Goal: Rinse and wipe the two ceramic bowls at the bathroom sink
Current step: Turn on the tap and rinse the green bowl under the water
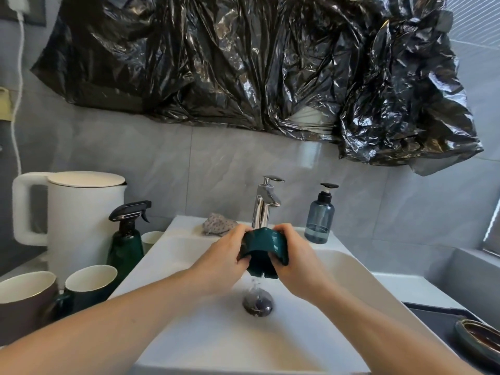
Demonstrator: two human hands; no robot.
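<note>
Head view: both the left hand (226, 255) and right hand (293, 262) gripped the teal bowl (263, 249) below the faucet (266, 204); rotating it under the stream would likely rinse every surface.

A home bathroom; white sink (338, 269), chrome faucet (263, 204) (grey tiled wall), soap dispenser (319, 217).

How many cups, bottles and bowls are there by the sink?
Cups: 3
Bottles: 2, spray bottle and soap bottle
Bowls: 2, teal bowl in both hands, another at right
Total: 7
</note>
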